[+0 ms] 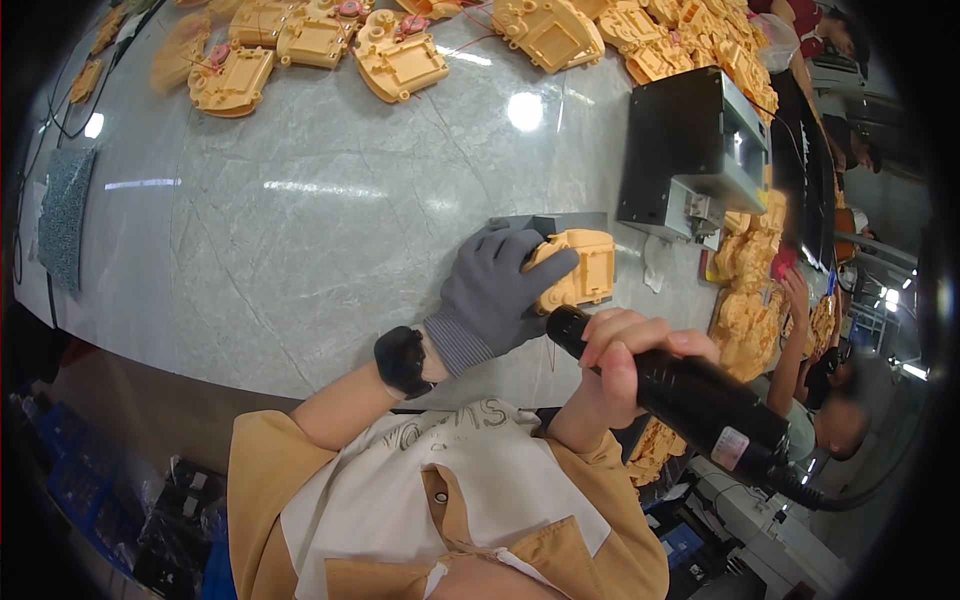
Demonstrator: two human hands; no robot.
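My left hand (492, 290), in a grey knit glove, grips a yellow-orange plastic housing (595, 268) with its thumb laid across the top. The housing rests against a dark grey block (565, 221) on the table. Bare, my right hand (637, 362) is wrapped round a black electric screwdriver (715, 410), its cord running off to the lower right. The tool's front end points at the near edge of the housing, close to it or touching; its tip is hidden. A thin red wire hangs below the housing.
On the grey marble-patterned table (330, 230), more housings (400, 60) lie along the far edge. A black metal machine (675, 150) stands right, with piled housings (750, 290) beyond it. A blue-grey textured pad (68, 220) lies far left. Other people work along the right side.
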